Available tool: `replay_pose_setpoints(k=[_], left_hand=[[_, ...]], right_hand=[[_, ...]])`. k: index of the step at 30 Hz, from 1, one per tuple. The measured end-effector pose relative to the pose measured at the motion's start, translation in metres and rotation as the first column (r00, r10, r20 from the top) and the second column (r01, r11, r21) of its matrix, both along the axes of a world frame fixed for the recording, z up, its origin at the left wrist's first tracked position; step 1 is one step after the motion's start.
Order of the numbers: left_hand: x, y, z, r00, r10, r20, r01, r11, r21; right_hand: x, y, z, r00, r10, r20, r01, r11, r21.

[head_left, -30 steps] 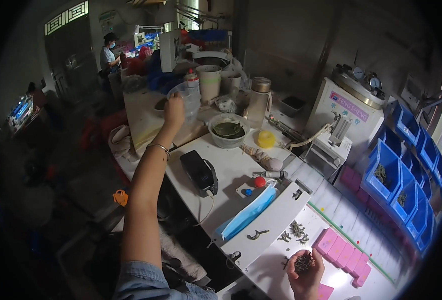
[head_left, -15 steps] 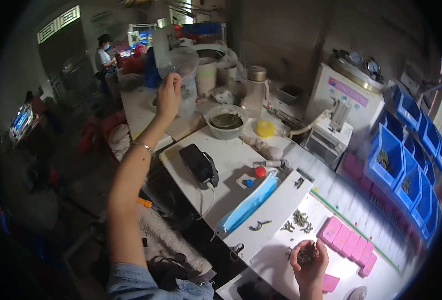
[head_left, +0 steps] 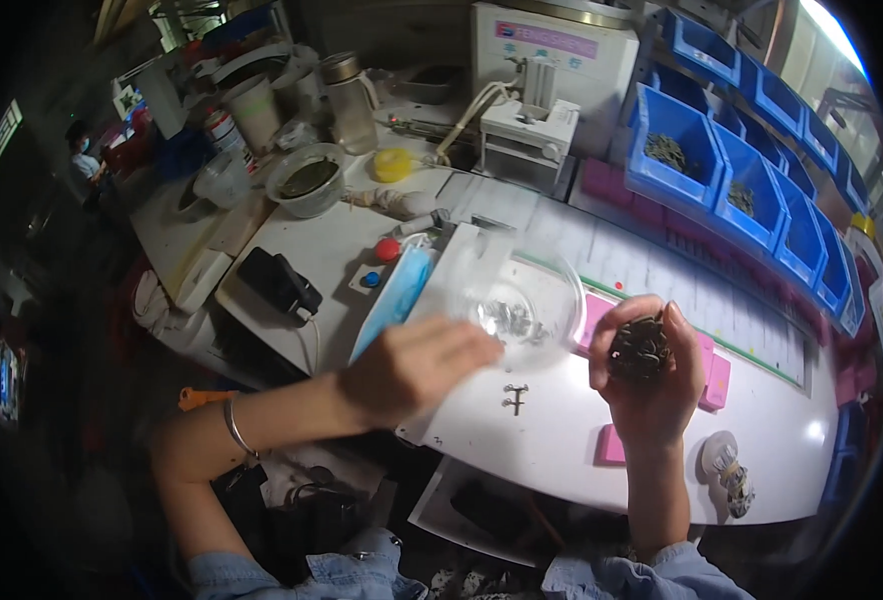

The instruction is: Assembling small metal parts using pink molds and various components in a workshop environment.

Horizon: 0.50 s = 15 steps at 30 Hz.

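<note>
My left hand [head_left: 417, 372] is over the worktable, somewhat smeared by motion, its fingers at the near rim of a clear round plastic tub [head_left: 559, 330]. Small shiny bits show within the tub's outline; whether they lie in it or on the table beneath, I cannot tell. To the right, my right hand [head_left: 654, 405] is cupped around a heap of small dark metal pieces [head_left: 642, 348]. A few similar small metal pieces [head_left: 515, 400] lie on the white tabletop between the hands. Pink blocks [head_left: 715, 384] stand behind and beside my right hand, partly hidden by it.
Blue bins [head_left: 674, 150] with dark pieces rise at the back right. A white machine [head_left: 530, 135] stands behind the table. On the left are a bowl of dark liquid [head_left: 307, 180], a black adapter [head_left: 280, 283] and a blue face mask [head_left: 399, 298]. A plastic-wrapped bundle [head_left: 730, 475] lies near the right edge.
My left hand has brought the clear tub from the far left bench to the worktable, beside my right hand. My right hand still cups the metal pieces. The view has swung to the right.
</note>
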<state>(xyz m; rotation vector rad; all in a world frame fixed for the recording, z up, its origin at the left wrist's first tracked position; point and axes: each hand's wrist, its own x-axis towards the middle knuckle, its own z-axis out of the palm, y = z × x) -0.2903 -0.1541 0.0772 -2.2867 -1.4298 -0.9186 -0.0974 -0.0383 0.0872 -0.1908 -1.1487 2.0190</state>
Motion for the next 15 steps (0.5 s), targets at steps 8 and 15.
replay_pose_setpoints(k=[8, 15], left_hand=[[0.058, -0.024, -0.01, 0.987, -0.106, -0.122, 0.1, 0.994, -0.054], [0.053, -0.031, -0.01, 0.992, -0.113, -0.063, 0.111, 0.993, -0.048]], right_hand=[[-0.002, -0.011, -0.01, 0.778, -0.309, 0.548, -0.215, 0.688, 0.693], [0.008, -0.02, 0.005, 0.775, -0.382, 0.504, -0.243, 0.555, 0.795]])
